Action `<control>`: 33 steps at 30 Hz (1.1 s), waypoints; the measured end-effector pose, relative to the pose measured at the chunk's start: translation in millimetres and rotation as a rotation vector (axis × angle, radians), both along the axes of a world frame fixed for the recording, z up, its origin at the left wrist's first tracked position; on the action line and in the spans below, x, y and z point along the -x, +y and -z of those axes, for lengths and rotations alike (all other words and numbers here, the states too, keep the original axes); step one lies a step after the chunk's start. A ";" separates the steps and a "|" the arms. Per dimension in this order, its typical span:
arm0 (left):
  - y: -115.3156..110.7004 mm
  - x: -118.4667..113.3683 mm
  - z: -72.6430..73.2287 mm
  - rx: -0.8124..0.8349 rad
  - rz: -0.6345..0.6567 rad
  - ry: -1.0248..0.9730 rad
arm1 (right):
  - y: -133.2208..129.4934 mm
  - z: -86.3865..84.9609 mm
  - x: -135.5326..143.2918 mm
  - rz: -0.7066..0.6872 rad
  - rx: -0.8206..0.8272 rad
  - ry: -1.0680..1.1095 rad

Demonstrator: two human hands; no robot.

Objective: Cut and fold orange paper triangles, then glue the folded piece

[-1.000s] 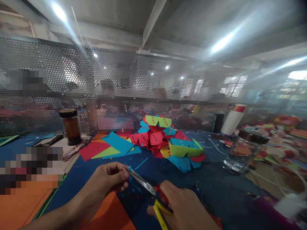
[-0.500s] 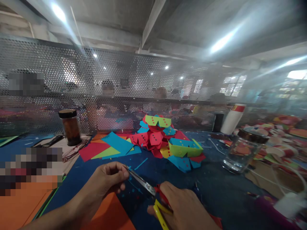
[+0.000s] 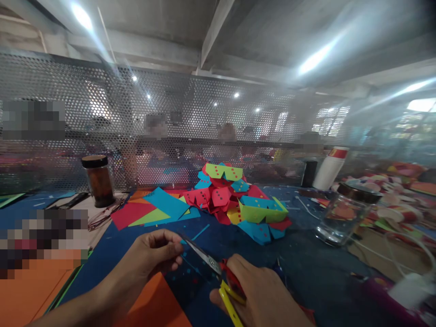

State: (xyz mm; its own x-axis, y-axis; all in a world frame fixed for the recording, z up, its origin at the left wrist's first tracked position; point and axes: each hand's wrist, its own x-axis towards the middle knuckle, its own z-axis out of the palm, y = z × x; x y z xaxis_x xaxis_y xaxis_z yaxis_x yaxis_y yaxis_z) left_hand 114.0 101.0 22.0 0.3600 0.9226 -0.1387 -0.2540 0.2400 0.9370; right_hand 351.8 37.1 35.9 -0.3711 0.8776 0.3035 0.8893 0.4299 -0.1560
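While the left hand [image 3: 155, 254] pinches with its fingers [image 3: 177, 247], on what I cannot tell, scissors [image 3: 211, 263] point toward them above the worktop [image 3: 199, 299], grasped in the right hand [image 3: 259, 284]; trimming seems the present step, and another snip would require steadiness.

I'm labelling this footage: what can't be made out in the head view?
Head view:
Anything the left hand pinches: hidden by the hand.
Orange sheet nearest that hand: the bottom edge cuts it off.
Scissors: handles partly covered by the right hand.
Beyond the perforated screen: mesh and blur obscure details.
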 end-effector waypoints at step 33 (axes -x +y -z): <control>-0.6 -1.1 -2.5 0.017 -0.046 -0.084 | -2.6 -3.0 5.2 0.046 0.078 0.004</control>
State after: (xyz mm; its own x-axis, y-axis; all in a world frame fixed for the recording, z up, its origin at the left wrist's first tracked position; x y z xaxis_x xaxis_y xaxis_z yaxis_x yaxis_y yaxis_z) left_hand 115.1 100.4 24.5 0.3283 0.9361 -0.1260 -0.3428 0.2424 0.9076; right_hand 346.6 34.5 38.9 -0.3286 0.9148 0.2348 0.9073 0.3748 -0.1907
